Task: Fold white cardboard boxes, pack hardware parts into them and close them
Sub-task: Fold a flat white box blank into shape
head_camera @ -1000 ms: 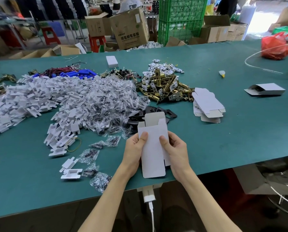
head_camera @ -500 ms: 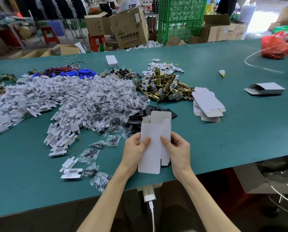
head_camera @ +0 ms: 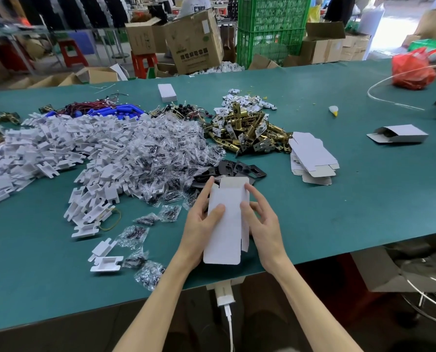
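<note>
A: Where was the white box (head_camera: 224, 224)?

B: Just above the table (head_camera: 338, 224), near edge. Left hand (head_camera: 199, 227) and right hand (head_camera: 263, 224) each gripped a side, thumbs on its front, probably to square it open. Rear fingers were partly hidden.

The person's left hand (head_camera: 199, 224) and right hand (head_camera: 265, 224) are bare. The left arm (head_camera: 161, 301) and the right arm (head_camera: 313, 308) are bare too, all the way to the bottom edge of the picture. The fingers are long and thin. The thumb nails are short.
</note>
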